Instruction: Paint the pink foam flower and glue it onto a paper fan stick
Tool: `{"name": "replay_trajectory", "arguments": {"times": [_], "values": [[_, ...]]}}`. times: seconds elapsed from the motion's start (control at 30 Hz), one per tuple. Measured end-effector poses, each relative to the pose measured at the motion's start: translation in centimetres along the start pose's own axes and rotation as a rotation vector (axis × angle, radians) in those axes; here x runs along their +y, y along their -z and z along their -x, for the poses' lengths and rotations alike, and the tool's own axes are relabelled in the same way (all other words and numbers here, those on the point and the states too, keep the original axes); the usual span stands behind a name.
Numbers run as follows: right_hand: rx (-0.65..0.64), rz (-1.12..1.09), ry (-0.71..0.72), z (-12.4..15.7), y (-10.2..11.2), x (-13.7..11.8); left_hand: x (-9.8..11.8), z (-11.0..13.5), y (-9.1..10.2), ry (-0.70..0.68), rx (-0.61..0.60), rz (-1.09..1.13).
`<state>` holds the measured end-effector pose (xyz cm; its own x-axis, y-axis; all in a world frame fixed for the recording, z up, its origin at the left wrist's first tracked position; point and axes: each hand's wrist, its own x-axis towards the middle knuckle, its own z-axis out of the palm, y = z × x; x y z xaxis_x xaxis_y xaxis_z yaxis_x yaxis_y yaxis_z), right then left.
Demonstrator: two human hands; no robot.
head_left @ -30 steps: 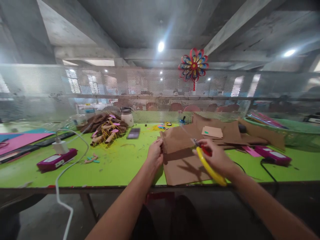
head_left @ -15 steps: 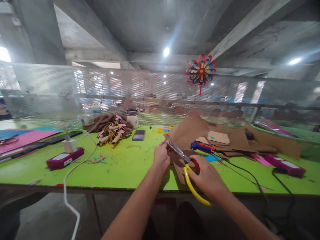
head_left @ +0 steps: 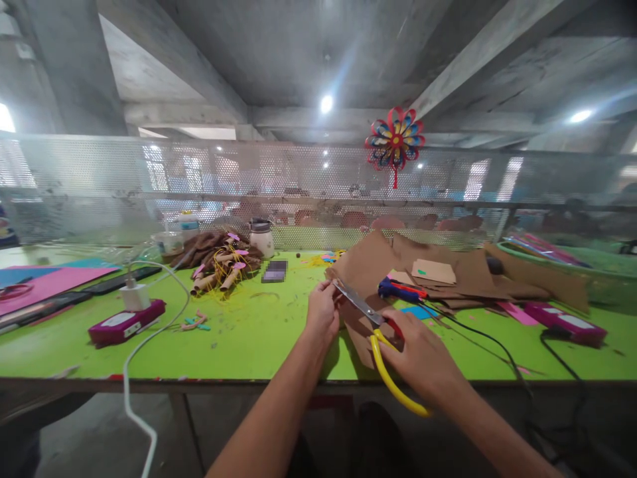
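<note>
My left hand [head_left: 322,312] pinches the near left edge of a sheet of brown paper [head_left: 362,269] lifted off the green table [head_left: 249,338]. My right hand [head_left: 418,355] grips yellow-and-red-handled scissors [head_left: 375,325]. Their metal blades point up and left into the paper's edge, close to my left fingers. More brown sheets lie piled behind, with a small tan card [head_left: 434,271] on top.
A blue and red glue gun [head_left: 398,290] with a black cord lies right of the paper. Rolled brown paper tubes [head_left: 219,262], a white jar [head_left: 261,238], a magenta box with a white charger [head_left: 127,318], pink sheets [head_left: 44,282] and a mesh screen [head_left: 298,179] with a pinwheel [head_left: 395,141] surround the table.
The brown sheet went from lying flat to being lifted and folded. My right hand brought the scissors left, so the blades now meet the paper edge by my left fingers.
</note>
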<state>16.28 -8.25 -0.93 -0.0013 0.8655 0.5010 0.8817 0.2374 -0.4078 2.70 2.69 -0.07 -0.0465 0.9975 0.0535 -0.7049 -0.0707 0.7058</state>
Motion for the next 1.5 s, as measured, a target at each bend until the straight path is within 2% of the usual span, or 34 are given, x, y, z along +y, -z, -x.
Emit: {"name": "replay_trajectory", "arguments": {"times": [0.27, 0.53, 0.97, 1.27, 1.5], "values": [[-0.004, 0.027, 0.041, 0.1, 0.0, 0.1, 0.1, 0.4, 0.1, -0.031, -0.041, -0.013], [0.049, 0.134, 0.042, 0.5, -0.7, 0.4, 0.0, 0.5, 0.1, -0.03, -0.056, -0.022], [0.063, 0.106, 0.078, 1.2, 0.6, 0.4, 0.6, 0.9, -0.2, -0.034, -0.054, -0.058], [0.148, 0.177, 0.138, 1.4, 0.0, 0.9, 0.4, 1.1, -0.3, -0.06, -0.08, -0.071], [0.145, 0.214, 0.141, 1.5, -0.4, 1.6, 0.5, 1.4, -0.5, -0.076, -0.09, -0.077]]}}
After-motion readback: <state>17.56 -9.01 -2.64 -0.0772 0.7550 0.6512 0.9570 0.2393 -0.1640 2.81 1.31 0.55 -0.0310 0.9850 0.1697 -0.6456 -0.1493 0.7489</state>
